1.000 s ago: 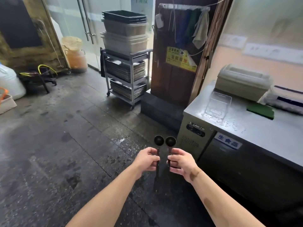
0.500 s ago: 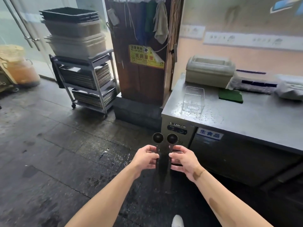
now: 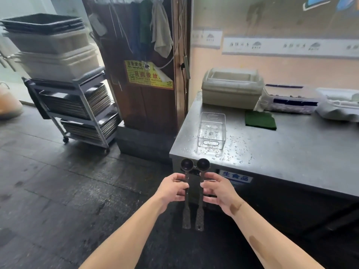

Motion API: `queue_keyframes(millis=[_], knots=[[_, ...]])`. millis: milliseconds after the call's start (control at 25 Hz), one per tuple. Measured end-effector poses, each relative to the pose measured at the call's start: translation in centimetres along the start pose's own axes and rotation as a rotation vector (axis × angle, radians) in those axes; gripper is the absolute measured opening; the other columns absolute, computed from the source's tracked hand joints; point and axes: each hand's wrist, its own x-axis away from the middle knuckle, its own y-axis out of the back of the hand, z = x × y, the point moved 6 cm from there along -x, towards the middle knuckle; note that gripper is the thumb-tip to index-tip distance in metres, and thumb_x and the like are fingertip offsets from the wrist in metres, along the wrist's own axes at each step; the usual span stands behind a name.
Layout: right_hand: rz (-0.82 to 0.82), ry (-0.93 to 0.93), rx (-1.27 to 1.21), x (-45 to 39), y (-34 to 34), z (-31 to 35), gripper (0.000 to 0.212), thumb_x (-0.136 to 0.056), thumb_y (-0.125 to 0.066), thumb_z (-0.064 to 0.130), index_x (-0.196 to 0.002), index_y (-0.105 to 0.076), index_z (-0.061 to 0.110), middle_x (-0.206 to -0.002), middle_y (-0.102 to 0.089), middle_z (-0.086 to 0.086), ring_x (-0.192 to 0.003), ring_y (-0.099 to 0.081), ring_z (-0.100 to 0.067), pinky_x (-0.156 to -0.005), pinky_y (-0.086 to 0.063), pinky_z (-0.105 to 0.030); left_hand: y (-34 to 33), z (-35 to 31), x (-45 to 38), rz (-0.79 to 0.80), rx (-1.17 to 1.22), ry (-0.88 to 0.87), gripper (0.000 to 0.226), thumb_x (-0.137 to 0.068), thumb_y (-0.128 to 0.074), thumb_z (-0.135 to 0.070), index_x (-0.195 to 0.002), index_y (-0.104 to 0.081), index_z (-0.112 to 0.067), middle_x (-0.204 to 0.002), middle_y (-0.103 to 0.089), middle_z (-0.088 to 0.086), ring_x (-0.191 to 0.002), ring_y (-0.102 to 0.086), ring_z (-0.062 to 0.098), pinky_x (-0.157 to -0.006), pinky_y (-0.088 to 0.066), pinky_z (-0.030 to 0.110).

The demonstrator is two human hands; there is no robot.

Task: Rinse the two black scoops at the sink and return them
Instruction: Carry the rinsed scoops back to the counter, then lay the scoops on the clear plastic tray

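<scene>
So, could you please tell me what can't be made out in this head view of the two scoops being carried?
- Handle middles of the left scoop and right scoop: covered by the left hand and right hand.
- Sink: not in frame.
- Contents of the lidded bin on the counter: hidden by its lid.
- Wall signs: too blurred to read.

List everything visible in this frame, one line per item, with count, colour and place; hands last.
black scoops: two, black, upright side by side, one per hand
clear bin: one, transparent, on the counter's wet near corner
steel counter: one, grey, right
green cloth: one, on the counter
lidded tub: one, beige, counter's back
tray cart: one, metal, left, tubs stacked on top
hanging cloths: several, on the wooden post
left hand: gripping the left scoop's handle
right hand: gripping the right scoop's handle
</scene>
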Motion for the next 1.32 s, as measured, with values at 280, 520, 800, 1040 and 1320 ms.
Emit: queue_keyframes(millis=[280,520,800,1040,1320], knots=[[-0.013,-0.011,-0.035,-6.1,6.3,4.6,0.034,-0.084,-0.066,-0.002,-0.113,-0.066,0.016,-0.101,-0.073,-0.013,-0.077,-0.074,-0.023,-0.082,-0.06,-0.043,-4.4,-5.3,-7.2,0.02,0.028,-0.017,0.027,-0.081,-0.068,-0.008,-0.106,-0.065,-0.019,-0.09,-0.075,0.006,-0.072,-0.073,0.019,-0.064,-0.058,0.03],[-0.03,-0.034,-0.094,-11.1,9.6,6.5,0.035,-0.082,-0.066,-0.003,-0.112,-0.066,0.017,-0.093,-0.078,-0.011,-0.077,-0.075,-0.024,-0.073,-0.059,-0.037,-7.3,-8.0,-12.8,0.062,0.021,-0.016,0.031,-0.082,-0.07,-0.009,-0.111,-0.062,-0.018,-0.1,-0.075,0.013,-0.083,-0.075,0.028,-0.067,-0.059,0.03],[-0.086,-0.058,-0.162,-17.9,12.0,8.2,0.039,-0.078,-0.067,-0.006,-0.111,-0.066,0.014,-0.089,-0.079,-0.009,-0.077,-0.076,-0.025,-0.065,-0.06,-0.033,-8.3,-10.4,-20.1,0.091,0.007,0.019,0.032,-0.082,-0.072,-0.007,-0.109,-0.062,-0.018,-0.103,-0.074,0.016,-0.089,-0.074,0.031,-0.073,-0.062,0.036],[-0.129,-0.065,-0.145,-25.2,12.9,11.0,0.036,-0.08,-0.065,-0.005,-0.11,-0.066,0.014,-0.081,-0.078,-0.005,-0.073,-0.075,-0.021,-0.061,-0.059,-0.031,-7.9,-12.8,-28.0,0.108,-0.02,0.034,0.03,-0.083,-0.069,-0.005,-0.108,-0.062,-0.02,-0.106,-0.071,0.022,-0.085,-0.074,0.03,-0.078,-0.062,0.041],[-0.212,-0.16,-0.137,-33.8,13.1,13.7,0.039,-0.082,-0.066,-0.003,-0.114,-0.065,0.018,-0.083,-0.074,-0.006,-0.064,-0.069,-0.018,-0.058,-0.056,-0.028,-7.3,-15.4,-36.1,0.105,-0.032,0.064,0.028,-0.085,-0.063,-0.005,-0.105,-0.063,-0.026,-0.091,-0.065,0.008,-0.079,-0.069,0.02,-0.059,-0.058,0.024]])
